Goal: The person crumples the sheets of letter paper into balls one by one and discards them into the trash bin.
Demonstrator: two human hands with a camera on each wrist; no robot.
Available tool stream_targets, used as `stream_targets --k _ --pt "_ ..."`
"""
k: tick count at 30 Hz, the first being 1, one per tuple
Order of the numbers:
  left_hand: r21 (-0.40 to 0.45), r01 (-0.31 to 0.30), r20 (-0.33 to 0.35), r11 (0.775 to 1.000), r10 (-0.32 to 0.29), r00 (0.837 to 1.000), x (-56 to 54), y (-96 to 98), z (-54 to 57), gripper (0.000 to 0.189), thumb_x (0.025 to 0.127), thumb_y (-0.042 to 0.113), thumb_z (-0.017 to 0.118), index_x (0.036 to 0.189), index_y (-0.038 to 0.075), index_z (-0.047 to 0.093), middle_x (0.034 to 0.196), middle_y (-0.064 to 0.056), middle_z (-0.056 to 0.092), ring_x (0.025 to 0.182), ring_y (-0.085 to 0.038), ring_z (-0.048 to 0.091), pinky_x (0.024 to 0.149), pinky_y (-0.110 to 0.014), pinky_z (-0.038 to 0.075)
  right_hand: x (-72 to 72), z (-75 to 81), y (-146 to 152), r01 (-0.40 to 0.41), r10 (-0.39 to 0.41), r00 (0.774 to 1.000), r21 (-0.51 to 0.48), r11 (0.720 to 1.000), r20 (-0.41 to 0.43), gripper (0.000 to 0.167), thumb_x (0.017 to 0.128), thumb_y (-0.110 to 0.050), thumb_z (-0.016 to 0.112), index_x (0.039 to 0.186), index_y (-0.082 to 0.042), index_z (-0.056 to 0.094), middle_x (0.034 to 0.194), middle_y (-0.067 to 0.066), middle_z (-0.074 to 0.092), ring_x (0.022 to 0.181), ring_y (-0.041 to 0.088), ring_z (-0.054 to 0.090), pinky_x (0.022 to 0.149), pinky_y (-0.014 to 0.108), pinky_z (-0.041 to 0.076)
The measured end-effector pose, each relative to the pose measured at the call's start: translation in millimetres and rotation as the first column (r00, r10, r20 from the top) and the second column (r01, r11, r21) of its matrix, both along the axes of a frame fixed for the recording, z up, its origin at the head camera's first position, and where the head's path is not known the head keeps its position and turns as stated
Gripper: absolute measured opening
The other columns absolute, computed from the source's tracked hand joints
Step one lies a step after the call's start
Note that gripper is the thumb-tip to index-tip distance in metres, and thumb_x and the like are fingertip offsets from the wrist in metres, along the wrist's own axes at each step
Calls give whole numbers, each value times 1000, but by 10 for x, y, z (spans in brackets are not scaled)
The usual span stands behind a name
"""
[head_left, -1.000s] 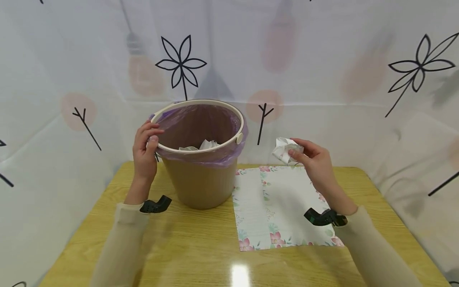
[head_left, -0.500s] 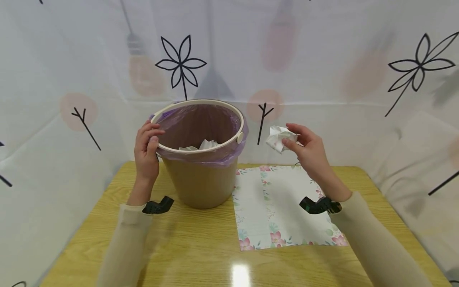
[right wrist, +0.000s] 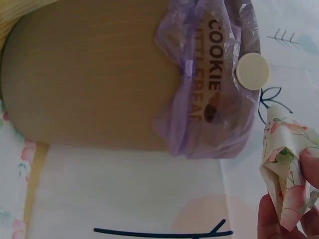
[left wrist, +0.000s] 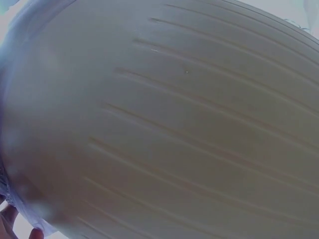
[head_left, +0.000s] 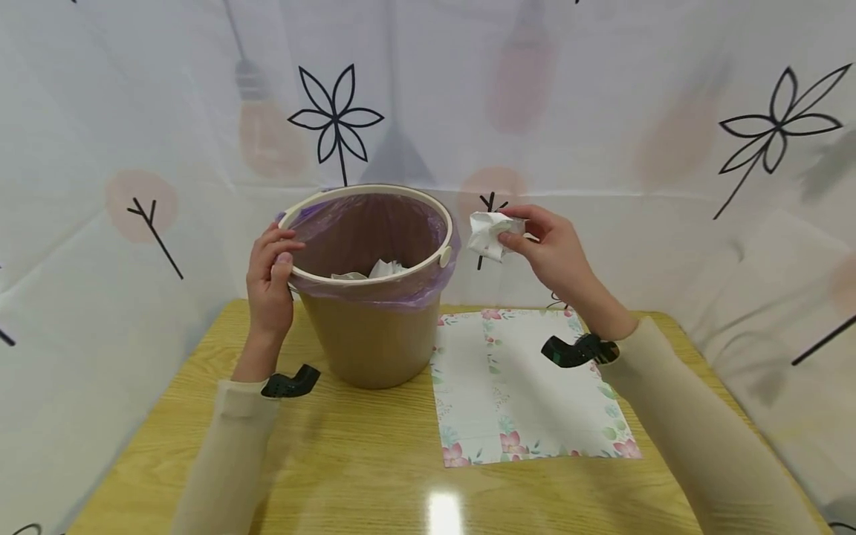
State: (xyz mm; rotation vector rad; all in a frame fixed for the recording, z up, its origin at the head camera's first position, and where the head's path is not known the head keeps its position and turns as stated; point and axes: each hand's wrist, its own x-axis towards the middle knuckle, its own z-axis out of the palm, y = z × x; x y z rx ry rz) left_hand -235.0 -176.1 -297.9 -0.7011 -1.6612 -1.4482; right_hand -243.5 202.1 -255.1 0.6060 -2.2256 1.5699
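the crumpled paper [head_left: 488, 236] is pinched between the thumb and fingers of the right hand [head_left: 555, 245], held in the air at three o'clock from the bin's mouth and apart from it. the head view shows it nearly all white, while the right wrist view reveals red and green flowers printed on it. the bin [head_left: 374, 345] stands upright; the left hand [head_left: 270, 286] grips its rim at about nine o'clock, fingers over the edge. only the head view looks inside, where white paper scraps [head_left: 388, 269] show toward six o'clock. a purple bag [head_left: 421, 293] folds over the rim, and the right wrist view alone reads "cookie" through it, beside a round cream button [right wrist: 252, 71]. the left wrist view shows long ribs [left wrist: 209, 102] down the bin wall, with fingertips at eight o'clock. at four o'clock from the bin, flower-edged paper [head_left: 555, 401] lies flat on the wooden table [head_left: 361, 461]; a patterned cloth [head_left: 588, 96] hangs at twelve.
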Motion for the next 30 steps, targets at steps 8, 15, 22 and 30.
stream_targets --k 8,15,22,30 --pt "19 6 -11 1000 -6 1000 -21 12 -27 29 95 3 42 101 -21 58 120 -42 46 137 -52 27 118 -42 21 -128 181 -177 -32 30 999 48 998 42 32 95 -3 66 126 -1 66 120 8 60 92 18 61 76 21 52" --pt "22 -9 -15 1000 9 1000 -23 20 -40 29 95 3 40 100 -20 58 120 -42 46 137 -52 26 118 -42 20 -223 314 -350 -57 50 997 141 988 53 31 95 -6 68 125 -4 69 111 11 65 85 21 57 70 23 47" --pt "48 -11 -14 999 12 1000 -21 30 -32 28 94 2 40 99 -20 57 120 -42 45 138 -51 26 118 -41 20 -330 519 -482 -75 55 996 317 946 72 28 95 -8 67 122 -6 71 106 9 62 83 23 48 62 26 40" --pt "64 -14 -4 998 14 1000 -30 40 -50 28 94 3 41 98 -20 56 120 -42 46 138 -50 27 117 -40 21 -468 677 -612 -155 87 982 455 877 167 29 95 -13 68 123 -14 72 75 4 51 63 16 35 55 27 30"
